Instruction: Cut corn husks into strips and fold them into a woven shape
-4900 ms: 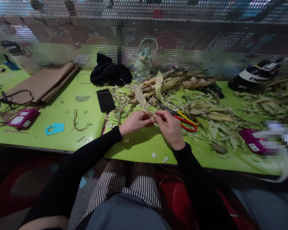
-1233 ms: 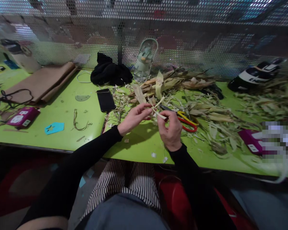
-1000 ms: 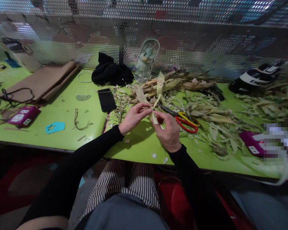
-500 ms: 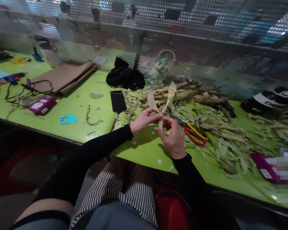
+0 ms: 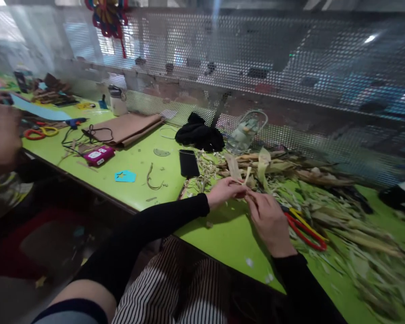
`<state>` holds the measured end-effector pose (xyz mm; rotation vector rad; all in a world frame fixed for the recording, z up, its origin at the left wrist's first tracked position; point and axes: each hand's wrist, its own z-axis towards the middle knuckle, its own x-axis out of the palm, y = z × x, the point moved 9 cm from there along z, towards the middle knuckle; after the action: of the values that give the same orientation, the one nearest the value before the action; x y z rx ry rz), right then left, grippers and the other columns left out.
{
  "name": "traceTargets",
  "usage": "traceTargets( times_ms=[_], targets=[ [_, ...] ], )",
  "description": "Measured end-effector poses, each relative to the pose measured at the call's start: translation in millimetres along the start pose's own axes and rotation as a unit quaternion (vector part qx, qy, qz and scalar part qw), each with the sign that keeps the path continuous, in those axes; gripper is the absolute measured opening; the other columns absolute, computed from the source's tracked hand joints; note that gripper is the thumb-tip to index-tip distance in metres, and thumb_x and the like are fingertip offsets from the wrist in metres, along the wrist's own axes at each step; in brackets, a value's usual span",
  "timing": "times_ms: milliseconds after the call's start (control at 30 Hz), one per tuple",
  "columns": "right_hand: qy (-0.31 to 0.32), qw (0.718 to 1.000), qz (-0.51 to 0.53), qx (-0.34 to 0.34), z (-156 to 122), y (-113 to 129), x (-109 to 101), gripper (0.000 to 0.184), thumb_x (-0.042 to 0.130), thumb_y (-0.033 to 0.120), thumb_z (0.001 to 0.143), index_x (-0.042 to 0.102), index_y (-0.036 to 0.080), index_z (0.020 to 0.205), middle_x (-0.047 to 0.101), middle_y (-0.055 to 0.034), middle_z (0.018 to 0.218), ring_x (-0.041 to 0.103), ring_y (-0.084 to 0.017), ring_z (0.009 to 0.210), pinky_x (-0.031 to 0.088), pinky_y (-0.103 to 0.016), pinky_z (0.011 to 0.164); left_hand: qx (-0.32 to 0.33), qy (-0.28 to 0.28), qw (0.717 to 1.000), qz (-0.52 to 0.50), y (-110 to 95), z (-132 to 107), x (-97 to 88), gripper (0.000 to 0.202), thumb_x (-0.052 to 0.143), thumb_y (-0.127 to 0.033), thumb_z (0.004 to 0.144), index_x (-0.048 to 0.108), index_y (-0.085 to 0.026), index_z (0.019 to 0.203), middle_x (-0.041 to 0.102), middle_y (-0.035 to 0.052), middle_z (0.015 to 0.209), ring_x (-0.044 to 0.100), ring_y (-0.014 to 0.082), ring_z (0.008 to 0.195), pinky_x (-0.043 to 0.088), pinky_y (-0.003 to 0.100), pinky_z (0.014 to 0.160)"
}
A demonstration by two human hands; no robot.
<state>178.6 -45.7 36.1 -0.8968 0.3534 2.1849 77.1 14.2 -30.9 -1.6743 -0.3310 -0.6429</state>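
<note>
My left hand (image 5: 224, 192) and my right hand (image 5: 269, 219) meet above the green table (image 5: 222, 231), both in black sleeves. Each pinches the same pale corn husk strip (image 5: 247, 176), whose ends stick up between the fingertips. Red and yellow scissors (image 5: 305, 225) lie just right of my right hand. A heap of dried corn husks (image 5: 307, 180) spreads behind and to the right of both hands.
A black phone (image 5: 188, 163), black cloth (image 5: 199, 134), clear water bottle (image 5: 245, 134), brown paper bag (image 5: 128, 127), magenta box (image 5: 99, 155) and blue paper shape (image 5: 124, 176) lie on the table. A perforated metal screen (image 5: 256, 67) backs it. Another person's hands (image 5: 2, 135) work at far left.
The view has swung left and tilted up, bringing another person into sight at far left. My hands stay together on the husk strip, my right hand now lower, its fingers closer to the left's.
</note>
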Motion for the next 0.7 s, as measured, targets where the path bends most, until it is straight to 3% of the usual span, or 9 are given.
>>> traceTargets(
  times_ms=[67,167,300,367,467,567,633,700],
  targets=[
    [0.019,0.998,-0.035,-0.043,10.0,5.4,1.8,0.025,0.047,0.033,0.101,0.068,0.020,0.096,0.064,-0.0092,0.079,0.059,-0.026,0.075,0.049,-0.039,0.070,-0.017,-0.008,1.000,0.008,-1.5,-0.7,-3.1,0.013,0.069,-0.004,0.084,0.058,-0.012,0.084,0.066,-0.0019,0.068,0.061,0.0067,0.059,0.054,0.031,0.086],
    [0.036,0.998,-0.006,-0.051,25.1,3.1,3.9,0.025,0.049,0.033,0.100,0.069,0.020,0.092,0.066,-0.0096,0.081,0.060,-0.025,0.077,0.049,-0.039,0.070,-0.031,0.008,0.999,0.018,-6.5,-0.3,-3.6,0.013,0.062,-0.006,0.090,0.059,-0.012,0.079,0.066,-0.0013,0.068,0.060,0.0059,0.059,0.053,0.033,0.092],
    [0.016,0.989,0.133,0.065,27.9,-17.4,7.8,0.020,0.057,0.036,0.095,0.070,0.022,0.090,0.071,-0.0072,0.085,0.065,-0.023,0.077,0.052,-0.038,0.073,-0.068,0.033,0.995,0.068,-7.0,-0.2,-2.7,0.017,0.058,-0.004,0.093,0.063,-0.011,0.079,0.067,0.0003,0.067,0.062,0.0062,0.061,0.053,0.032,0.094],
    [0.024,0.966,0.209,0.151,19.2,-29.6,16.8,0.018,0.061,0.037,0.092,0.069,0.022,0.087,0.072,-0.0057,0.083,0.066,-0.021,0.072,0.053,-0.037,0.071,-0.088,0.047,0.991,0.093,-3.3,-1.4,-0.6,0.021,0.056,-0.002,0.093,0.064,-0.010,0.076,0.067,0.0007,0.065,0.063,0.0064,0.062,0.053,0.033,0.096],
    [0.048,0.901,0.340,0.266,2.5,-43.4,33.9,0.016,0.066,0.038,0.085,0.066,0.022,0.086,0.071,-0.0024,0.078,0.067,-0.019,0.068,0.054,-0.035,0.067,-0.095,0.065,0.986,0.124,1.2,-3.3,3.7,0.021,0.055,0.002,0.091,0.065,-0.009,0.077,0.066,-0.0006,0.063,0.062,0.0058,0.060,0.054,0.032,0.094],
    [0.061,0.844,0.426,0.320,-5.9,-47.9,43.5,0.019,0.071,0.038,0.078,0.063,0.022,0.084,0.069,0.0003,0.075,0.065,-0.017,0.065,0.054,-0.033,0.065,-0.085,0.063,0.982,0.153,2.2,-4.6,3.9,0.018,0.056,0.002,0.090,0.067,-0.009,0.082,0.068,-0.0009,0.064,0.062,0.0049,0.059,0.055,0.028,0.087],
    [0.072,0.835,0.438,0.325,-6.4,-47.2,44.3,0.021,0.073,0.039,0.077,0.063,0.021,0.082,0.068,0.0006,0.074,0.064,-0.015,0.065,0.053,-0.031,0.065,-0.074,0.063,0.980,0.171,0.7,-4.7,2.7,0.015,0.058,0.001,0.089,0.068,-0.009,0.083,0.068,-0.0008,0.065,0.061,0.0043,0.059,0.056,0.026,0.082],
    [0.080,0.845,0.425,0.315,-5.3,-45.2,41.8,0.024,0.074,0.042,0.078,0.063,0.021,0.082,0.068,0.0002,0.075,0.063,-0.015,0.066,0.052,-0.030,0.064,-0.065,0.063,0.978,0.187,-0.8,-4.1,0.7,0.012,0.061,0.000,0.087,0.069,-0.008,0.083,0.067,-0.0012,0.064,0.060,0.0038,0.058,0.056,0.024,0.079]
  ],
)
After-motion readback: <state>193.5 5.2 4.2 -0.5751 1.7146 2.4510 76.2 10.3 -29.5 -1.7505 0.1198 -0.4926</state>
